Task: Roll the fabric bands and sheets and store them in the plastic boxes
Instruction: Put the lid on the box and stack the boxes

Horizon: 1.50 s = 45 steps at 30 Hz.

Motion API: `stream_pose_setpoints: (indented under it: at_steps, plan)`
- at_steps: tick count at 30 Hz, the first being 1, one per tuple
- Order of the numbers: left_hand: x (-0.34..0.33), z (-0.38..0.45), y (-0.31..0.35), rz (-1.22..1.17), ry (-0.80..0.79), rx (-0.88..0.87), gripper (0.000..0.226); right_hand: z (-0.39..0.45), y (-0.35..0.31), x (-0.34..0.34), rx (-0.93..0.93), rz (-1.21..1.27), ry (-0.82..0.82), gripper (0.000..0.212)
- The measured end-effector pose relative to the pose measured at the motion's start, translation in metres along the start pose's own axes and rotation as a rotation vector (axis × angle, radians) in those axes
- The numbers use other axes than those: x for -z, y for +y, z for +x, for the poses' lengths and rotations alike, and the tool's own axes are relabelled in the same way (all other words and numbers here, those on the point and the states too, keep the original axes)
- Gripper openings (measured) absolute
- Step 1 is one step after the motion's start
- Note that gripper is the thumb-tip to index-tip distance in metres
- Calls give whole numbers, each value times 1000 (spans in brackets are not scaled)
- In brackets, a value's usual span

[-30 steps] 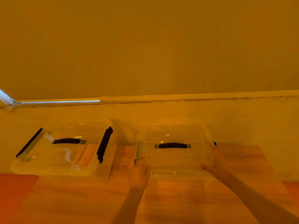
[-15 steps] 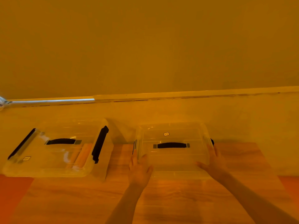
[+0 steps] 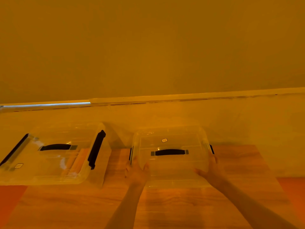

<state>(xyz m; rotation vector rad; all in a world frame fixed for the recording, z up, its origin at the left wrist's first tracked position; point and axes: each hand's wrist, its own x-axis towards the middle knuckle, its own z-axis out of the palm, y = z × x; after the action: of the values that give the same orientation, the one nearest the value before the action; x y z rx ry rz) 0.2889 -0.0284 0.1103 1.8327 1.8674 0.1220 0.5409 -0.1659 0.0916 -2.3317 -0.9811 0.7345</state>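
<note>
Wood-grain worktop (image 3: 165, 209) against a plain wall, everything under a strong amber cast.

Two clear plastic boxes stand on it, well apart, each with a lid and a dark carry handle on top. Left box (image 3: 54, 154): lid on, dark side latches visible, and pale roll-like shapes show through the wall on its right side. I take these for stored fabric, though I cannot tell bands from sheets. Right box (image 3: 170, 154): lid on, nothing distinguishable inside through the plastic.

No loose fabric lies anywhere in view. Judgement: the rolling looks finished or nearly so, and what remains is closing or placing the right box.

Pose: both forearms reach forward. My left hand (image 3: 136, 172) is at the box's near left corner, fingers pointing up along the side by the latch, thumb over the lid edge, holding it. My right hand (image 3: 212, 171) cups the near right corner, fingers up the side, thumb across the lid. Both grasp the right box.
</note>
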Motion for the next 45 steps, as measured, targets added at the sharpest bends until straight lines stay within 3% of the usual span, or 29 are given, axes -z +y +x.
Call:
stream_pose_setpoints:
  at_steps: [14, 23, 27, 32, 34, 36, 39, 42, 45]
  plan:
    - [-1, -11, -4, 164, -21, -20, 67, -15, 10, -4, 41, -45, -47, 111]
    - [3, 1, 11, 454, -90, -292, 73, 32, 11, 6, -153, 167, 42, 82]
    - [6, 14, 10, 503, -87, -355, 70, 60, 23, 1, -173, 192, 50, 79]
    - [7, 24, 9, 511, -138, -369, 71, 95, 59, -25, -213, 386, 8, 105]
    - [8, 25, 10, 484, -177, -356, 72, 90, 50, -25, -227, 400, 0, 83]
    - [8, 26, 10, 470, -196, -352, 72, 76, 29, -18, -268, 423, 12, 76]
    - [10, 25, 10, 465, -212, -347, 73, 68, 24, -16, -307, 375, 24, 75]
    - [12, 23, 11, 459, -216, -346, 73, 49, 10, -8, -327, 66, 146, 79]
    - [12, 20, 10, 455, -213, -342, 72, 40, 1, -4, -274, -138, 274, 68]
